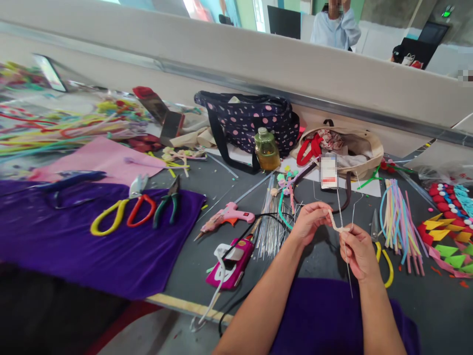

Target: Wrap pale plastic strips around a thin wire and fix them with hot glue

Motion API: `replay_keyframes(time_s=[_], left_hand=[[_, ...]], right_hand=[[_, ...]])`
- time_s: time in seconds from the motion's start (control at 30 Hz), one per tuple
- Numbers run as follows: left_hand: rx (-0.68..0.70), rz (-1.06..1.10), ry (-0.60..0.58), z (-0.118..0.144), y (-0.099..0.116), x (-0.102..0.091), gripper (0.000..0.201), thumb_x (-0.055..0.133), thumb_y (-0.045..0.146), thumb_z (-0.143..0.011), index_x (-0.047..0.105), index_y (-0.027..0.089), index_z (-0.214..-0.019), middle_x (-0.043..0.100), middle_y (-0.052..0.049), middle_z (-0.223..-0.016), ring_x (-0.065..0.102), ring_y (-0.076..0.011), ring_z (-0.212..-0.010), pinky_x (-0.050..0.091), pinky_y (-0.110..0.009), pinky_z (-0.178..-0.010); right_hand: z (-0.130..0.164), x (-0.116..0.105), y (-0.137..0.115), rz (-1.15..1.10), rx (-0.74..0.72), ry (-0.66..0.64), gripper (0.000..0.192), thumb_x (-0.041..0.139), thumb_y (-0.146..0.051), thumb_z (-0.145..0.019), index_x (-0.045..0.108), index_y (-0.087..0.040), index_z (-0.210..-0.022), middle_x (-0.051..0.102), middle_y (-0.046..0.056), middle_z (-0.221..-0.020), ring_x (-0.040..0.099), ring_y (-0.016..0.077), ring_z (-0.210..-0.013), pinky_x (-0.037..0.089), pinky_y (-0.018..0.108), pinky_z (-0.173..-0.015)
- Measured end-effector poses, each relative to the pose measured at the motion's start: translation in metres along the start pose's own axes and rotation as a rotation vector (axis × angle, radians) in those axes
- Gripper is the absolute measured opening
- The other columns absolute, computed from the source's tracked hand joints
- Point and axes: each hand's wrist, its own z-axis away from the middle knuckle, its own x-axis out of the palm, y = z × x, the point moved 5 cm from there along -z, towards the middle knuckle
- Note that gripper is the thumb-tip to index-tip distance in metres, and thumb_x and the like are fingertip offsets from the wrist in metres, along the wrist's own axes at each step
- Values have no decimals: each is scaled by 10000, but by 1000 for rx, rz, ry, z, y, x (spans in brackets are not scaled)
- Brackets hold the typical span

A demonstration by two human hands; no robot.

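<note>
My left hand (pixel 313 222) pinches one end of a short cream pipe cleaner (pixel 334 223), which is bent into a curve between my hands. The other end is closed in the fingers of my right hand (pixel 357 250), together with a thin straight wire (pixel 348 278) that sticks out above and below them. Left of my forearms lies a bundle of silvery wires (pixel 264 231). Yellow-handled scissors (pixel 388 268) rest beside my right hand, partly hidden by it. Pastel pipe cleaners (pixel 401 222) lie just past the scissors.
A pink glue gun (pixel 229 216) and magenta case (pixel 232 268) with cables lie to the left. Cutters (pixel 138 207) and pliers (pixel 168 202) rest on purple cloth (pixel 155 261). A bottle (pixel 268 150), a patterned bag (pixel 247 118) and a beige bag (pixel 369 153) stand behind.
</note>
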Motion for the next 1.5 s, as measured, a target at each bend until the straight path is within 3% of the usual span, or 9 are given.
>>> replay_keyframes(time_s=[0.87,1.5], left_hand=[[-20,42,39,-1,-6,-3,152,769,208,-628,691,105,-706,627,-9,-597,580,-96,-501,511,-231,-552],[-43,98,7,0,-7,1,140,759,201,-623,669,109,-680,603,5,-580,558,-80,-484,494,-198,-521]], right_hand=[[1,1,-1,11,2,11,193,751,-270,-709,580,-181,-707,433,-101,-418,336,14,-307,304,107,-306],[1,1,0,18,5,2,188,742,-273,-720,580,-179,-710,432,-102,-411,331,14,-306,297,104,-302]])
